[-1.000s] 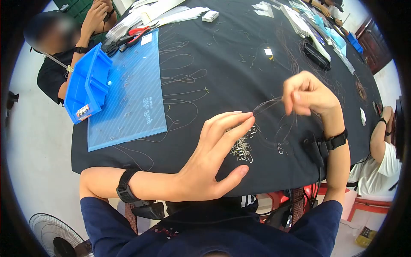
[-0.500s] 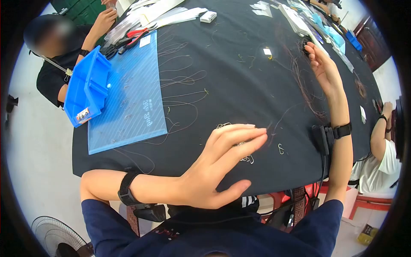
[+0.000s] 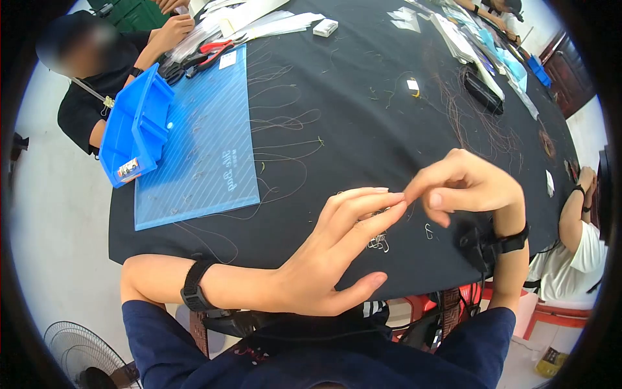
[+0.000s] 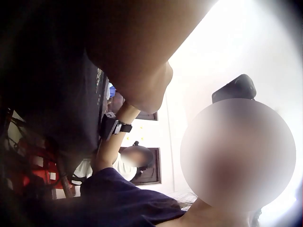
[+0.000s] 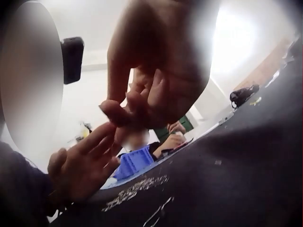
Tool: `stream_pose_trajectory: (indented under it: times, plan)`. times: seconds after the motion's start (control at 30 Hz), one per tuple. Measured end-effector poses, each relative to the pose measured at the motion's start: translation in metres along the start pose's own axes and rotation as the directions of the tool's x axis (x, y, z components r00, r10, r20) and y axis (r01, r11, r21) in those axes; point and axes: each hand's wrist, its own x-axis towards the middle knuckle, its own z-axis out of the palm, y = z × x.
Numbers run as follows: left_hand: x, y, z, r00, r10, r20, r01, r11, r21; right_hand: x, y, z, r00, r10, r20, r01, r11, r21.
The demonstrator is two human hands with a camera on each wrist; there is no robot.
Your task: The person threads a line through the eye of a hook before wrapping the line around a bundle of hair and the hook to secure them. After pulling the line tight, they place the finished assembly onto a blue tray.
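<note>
My left hand [image 3: 334, 259] is held over the near part of the black-covered table. Its fingers are straight, index and middle tips together, with the thumb apart. The right hand [image 3: 473, 188] has bent fingers, and its index fingertip meets the left fingertips. Any fine line between them does not show; I cannot tell what the right fingers hold. A heap of small metal fish hooks [image 3: 378, 244] lies partly hidden behind the left hand, and a loose hook [image 3: 428, 231] lies right of it. The right wrist view also shows the hook heap [image 5: 135, 189] below both hands.
A clear blue file bag [image 3: 194, 155] lies left, thin line loops [image 3: 285, 120] trailing from it. A blue bin [image 3: 139, 129] overlaps its left edge, near red-handled pliers [image 3: 217, 47]. Tangled brown line [image 3: 466, 110] and a black case [image 3: 483, 91] lie at right. Other people sit around the table.
The right hand drew a loop of thin line from the left fingertips, swung up and right with fingers spread, then came back to the left fingertips. The left hand moved slightly right and nearer.
</note>
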Motion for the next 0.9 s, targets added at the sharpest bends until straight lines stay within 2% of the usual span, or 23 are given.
stream_pose_trajectory:
  times: [0.1,0.2,0.23,0.33,0.4,0.43,0.53,0.67,0.8,0.9]
  plan:
    - [-0.001,0.000,0.001,1.000,-0.026,-0.006,0.027,1.000,0.015,0.008,0.018,0.015,0.991,0.021,-0.132,-0.006,0.993,0.119]
    - [0.000,-0.002,0.001,1.000,-0.008,0.006,0.008,1.000,0.029,0.016,0.012,0.017,0.978,0.148,-0.145,-0.099,0.949,0.299]
    - [0.000,-0.003,0.001,1.000,0.004,0.012,-0.005,0.999,0.033,0.017,0.014,0.025,0.956,0.193,-0.222,-0.117,0.941,0.316]
    - [0.000,0.001,0.001,1.000,-0.010,0.025,0.009,0.999,0.045,0.021,0.033,0.031,0.933,0.118,-0.340,0.019,0.927,0.374]
    - [-0.001,0.001,0.001,0.999,-0.014,0.031,0.013,1.000,0.028,0.019,0.022,0.025,0.915,0.178,-0.361,0.005,0.892,0.452]
    - [0.000,0.001,0.001,0.999,-0.014,0.039,0.013,1.000,0.019,0.019,0.025,0.024,0.918,0.140,-0.371,0.069,0.864,0.498]
    - [0.000,0.002,0.002,0.998,-0.033,0.054,0.034,0.999,-0.015,0.019,0.028,0.021,0.926,0.114,-0.361,0.114,0.825,0.554]
    - [-0.001,0.002,0.002,0.997,-0.054,0.050,0.053,0.999,0.013,0.016,0.015,0.014,0.937,0.206,-0.284,-0.108,0.940,0.324]
    - [-0.001,0.001,0.002,0.997,-0.059,0.040,0.059,0.998,0.017,0.018,0.018,0.010,0.930,0.209,-0.301,-0.116,0.947,0.298]
    - [-0.001,0.001,0.002,0.998,-0.066,0.021,0.066,0.998,0.011,0.011,0.021,0.005,0.967,0.184,-0.176,-0.120,0.938,0.324]
